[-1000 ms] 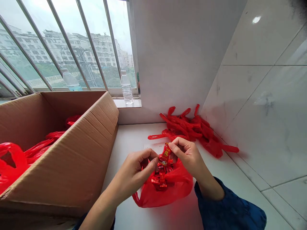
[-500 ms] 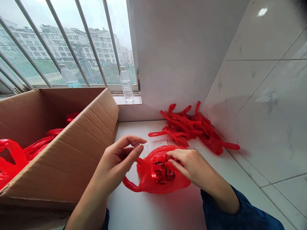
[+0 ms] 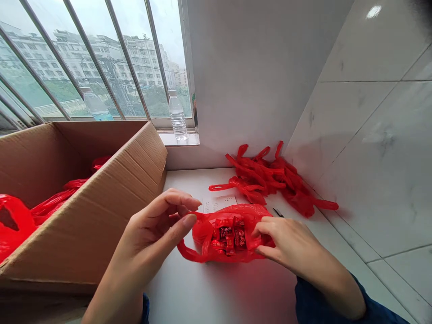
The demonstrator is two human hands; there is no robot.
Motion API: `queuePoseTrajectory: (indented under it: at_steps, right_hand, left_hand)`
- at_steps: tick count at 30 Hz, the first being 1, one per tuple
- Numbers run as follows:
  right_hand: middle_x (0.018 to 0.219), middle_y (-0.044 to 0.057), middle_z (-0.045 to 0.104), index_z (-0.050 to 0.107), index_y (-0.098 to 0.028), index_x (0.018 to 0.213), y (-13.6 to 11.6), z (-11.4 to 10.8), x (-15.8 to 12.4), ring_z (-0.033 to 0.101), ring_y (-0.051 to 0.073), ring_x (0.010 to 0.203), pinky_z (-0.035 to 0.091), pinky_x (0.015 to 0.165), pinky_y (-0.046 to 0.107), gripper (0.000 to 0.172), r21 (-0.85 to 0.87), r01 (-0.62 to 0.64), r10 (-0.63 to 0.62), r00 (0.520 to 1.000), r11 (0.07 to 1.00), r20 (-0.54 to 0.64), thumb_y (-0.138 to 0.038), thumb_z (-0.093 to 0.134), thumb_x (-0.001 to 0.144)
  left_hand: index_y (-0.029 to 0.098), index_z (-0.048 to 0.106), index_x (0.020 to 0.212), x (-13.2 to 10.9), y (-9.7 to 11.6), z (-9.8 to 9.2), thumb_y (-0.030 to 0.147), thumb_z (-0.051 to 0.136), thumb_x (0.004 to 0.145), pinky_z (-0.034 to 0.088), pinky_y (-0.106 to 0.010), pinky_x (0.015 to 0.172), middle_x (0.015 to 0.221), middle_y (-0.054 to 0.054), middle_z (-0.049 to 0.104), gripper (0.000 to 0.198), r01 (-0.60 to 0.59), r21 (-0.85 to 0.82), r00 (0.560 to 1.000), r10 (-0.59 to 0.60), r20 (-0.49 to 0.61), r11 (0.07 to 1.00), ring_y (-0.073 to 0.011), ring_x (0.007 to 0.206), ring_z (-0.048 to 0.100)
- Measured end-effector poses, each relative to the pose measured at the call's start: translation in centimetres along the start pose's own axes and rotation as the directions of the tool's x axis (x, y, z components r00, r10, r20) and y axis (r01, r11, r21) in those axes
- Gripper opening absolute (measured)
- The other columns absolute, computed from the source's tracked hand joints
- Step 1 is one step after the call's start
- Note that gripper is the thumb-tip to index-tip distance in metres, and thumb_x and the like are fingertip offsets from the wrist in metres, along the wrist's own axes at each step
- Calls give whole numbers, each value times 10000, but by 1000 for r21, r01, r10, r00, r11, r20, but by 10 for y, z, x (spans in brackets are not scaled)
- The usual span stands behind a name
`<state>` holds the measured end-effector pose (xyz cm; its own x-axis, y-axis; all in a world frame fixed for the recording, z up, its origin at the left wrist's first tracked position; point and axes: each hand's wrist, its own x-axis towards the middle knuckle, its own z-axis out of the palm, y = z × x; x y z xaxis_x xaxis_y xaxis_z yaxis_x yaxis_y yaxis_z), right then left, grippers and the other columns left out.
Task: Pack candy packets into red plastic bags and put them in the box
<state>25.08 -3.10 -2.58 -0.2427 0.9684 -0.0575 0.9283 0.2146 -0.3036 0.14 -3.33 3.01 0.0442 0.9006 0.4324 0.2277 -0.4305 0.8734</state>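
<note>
Red bag (image 3: 248, 211) of candies (image 3: 231, 236) between our hands on the counter (image 3: 216, 292).
Our left hand (image 3: 158, 225) pinches its left handle, thumb against forefinger; our right hand (image 3: 290, 245) curls its fingers onto the right rim.

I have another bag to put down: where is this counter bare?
Bare counter lies in front of the candy bag, between the left hand and right hand, and by the back wall, between the cardboard box and the pile of red bags. The right back corner is crowded.

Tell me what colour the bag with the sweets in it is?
Bright red. The plastic bag shows best in the head view, the only one here.
</note>
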Motion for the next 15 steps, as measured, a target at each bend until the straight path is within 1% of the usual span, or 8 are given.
queuePoseTrajectory:
  at_steps: [2,4,7,11,13,15]
  right_hand:
    - [800,-52,675,693,-275,759,-1,-5,-9,617,157,724,316,622,275,106,43,20,-20,1000,999,0,-202,650,822]
    - [822,-56,661,688,-279,757,-4,-8,-16,597,146,726,333,639,273,110,87,71,-72,997,994,10,-202,648,825]
    - [876,-49,651,663,-266,771,-5,-9,-21,593,151,794,374,698,272,100,148,160,-162,987,976,1,-182,652,825]
    - [921,-33,638,581,-233,779,2,-9,-23,579,160,849,412,755,280,139,197,242,-239,970,950,-36,-108,638,807]
    - [939,-31,635,557,-233,799,7,-11,-23,575,164,863,426,766,284,188,216,275,-271,961,937,-46,-62,631,779]
    - [997,-25,640,544,-236,810,12,-16,-25,579,169,904,441,777,285,225,241,304,-296,953,922,-69,-31,625,764]
  left_hand:
    - [197,718,869,-2,2,0,253,696,839,511,-204,571,894,-47,637,67,-3,-2,1000,3,30,1000,-135,708,575]
    - [209,725,854,-4,3,1,216,686,840,511,-197,593,891,-36,634,42,-4,-16,999,5,39,1000,-130,722,582]
    - [227,726,842,-6,5,4,166,662,847,507,-174,623,893,-14,625,89,-1,-37,999,2,38,999,-114,747,588]
    - [244,721,860,-8,4,3,168,642,869,498,-146,552,905,-6,609,110,-7,-57,999,9,49,998,-101,717,564]
    - [252,716,876,-7,2,0,166,637,876,492,-142,535,900,-6,599,117,-27,-49,997,31,64,998,-105,726,558]
    - [263,711,908,-7,-1,-3,145,630,879,495,-149,564,896,-5,594,146,-76,-19,993,77,88,997,-111,761,568]
